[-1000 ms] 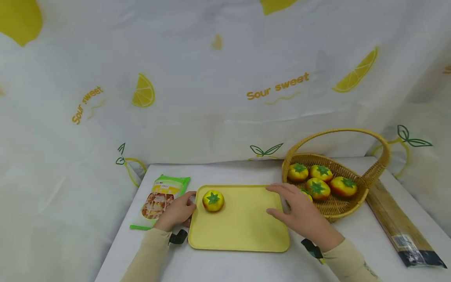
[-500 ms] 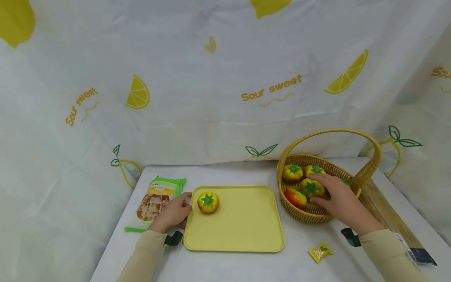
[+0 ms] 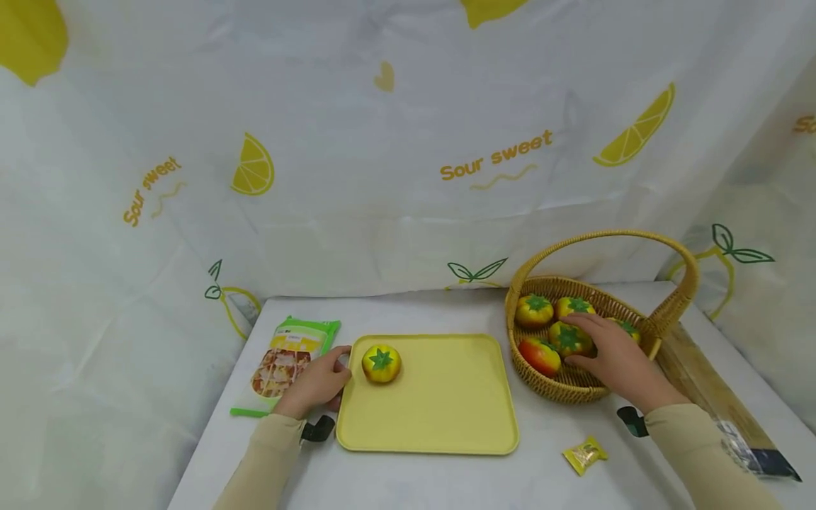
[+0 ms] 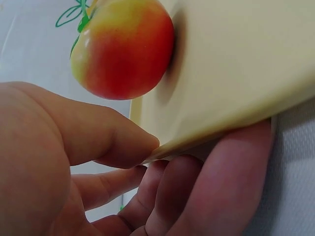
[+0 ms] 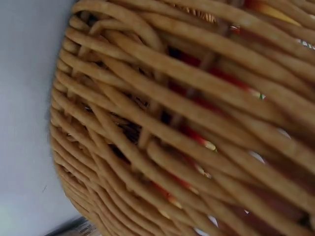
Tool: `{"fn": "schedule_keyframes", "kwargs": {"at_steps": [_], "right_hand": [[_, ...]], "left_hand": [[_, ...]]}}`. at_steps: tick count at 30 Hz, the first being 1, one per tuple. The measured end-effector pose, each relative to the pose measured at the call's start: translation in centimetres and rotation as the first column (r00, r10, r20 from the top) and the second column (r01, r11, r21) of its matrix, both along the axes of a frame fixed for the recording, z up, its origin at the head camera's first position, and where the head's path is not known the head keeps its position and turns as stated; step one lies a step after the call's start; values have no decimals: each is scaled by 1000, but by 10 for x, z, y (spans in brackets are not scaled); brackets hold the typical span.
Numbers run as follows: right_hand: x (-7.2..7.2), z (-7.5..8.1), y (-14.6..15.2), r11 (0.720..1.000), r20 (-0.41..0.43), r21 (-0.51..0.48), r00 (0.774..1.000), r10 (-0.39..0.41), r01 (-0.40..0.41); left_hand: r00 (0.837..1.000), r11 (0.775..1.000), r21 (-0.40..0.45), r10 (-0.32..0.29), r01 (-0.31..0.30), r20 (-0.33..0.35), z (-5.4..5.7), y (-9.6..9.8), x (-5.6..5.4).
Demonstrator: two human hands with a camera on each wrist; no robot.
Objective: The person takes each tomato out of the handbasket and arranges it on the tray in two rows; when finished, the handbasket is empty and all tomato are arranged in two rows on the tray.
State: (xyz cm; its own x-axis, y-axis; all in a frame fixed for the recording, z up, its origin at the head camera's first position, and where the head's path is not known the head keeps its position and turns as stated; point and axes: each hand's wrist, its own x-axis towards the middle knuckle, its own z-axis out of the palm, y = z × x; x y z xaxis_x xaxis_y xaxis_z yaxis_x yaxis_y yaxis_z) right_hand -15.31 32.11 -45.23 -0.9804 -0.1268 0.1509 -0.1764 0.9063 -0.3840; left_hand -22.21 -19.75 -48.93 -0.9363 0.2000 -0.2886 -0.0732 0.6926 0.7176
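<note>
My left hand (image 3: 316, 382) pinches the left rim of a pale yellow tray (image 3: 440, 397); in the left wrist view the thumb (image 4: 123, 137) lies on the rim with fingers curled underneath. A yellow-red tomato (image 3: 381, 364) with a green star-shaped top sits in the tray's far left corner. Over at the right, my right hand (image 3: 621, 361) reaches into a wicker basket (image 3: 567, 391), thumb and fingers on either side of a tomato (image 3: 569, 338). Several similar tomatoes lie around it. Basket weave (image 5: 162, 118) fills the right wrist view and hides the fingers.
A green-and-white food packet (image 3: 283, 365) lies left of the tray. A small yellow wrapped candy (image 3: 584, 455) is in front of the basket. Right of it lies a long brown packet (image 3: 714, 389). The basket's tall handle (image 3: 612, 234) arches over it.
My right hand has moved right from over the tray's edge into the basket and closed about a tomato. A red-sided tomato in the basket has tipped over. The left hand stays at the rim.
</note>
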Motion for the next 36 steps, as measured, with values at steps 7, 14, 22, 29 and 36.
{"fn": "schedule_keyframes", "kwargs": {"at_steps": [7,14,22,29,36], "right_hand": [[-6,1,2,1000,34,18,999,-10,9],[-10,4,1,999,70,35,997,-24,21],[-10,4,4,999,88,21,996,-33,32],[-4,11,7,999,60,2,997,-48,48],[4,29,4,999,38,-29,999,-31,32]], "left_hand": [[1000,999,35,17,-17,20,0,0,2],[999,997,74,27,-30,33,-1,0,3],[999,999,47,24,-25,23,-2,1,1],[1000,1000,22,10,-10,14,-3,2,0],[1000,1000,-22,-6,5,-13,-4,-1,-2]]}}
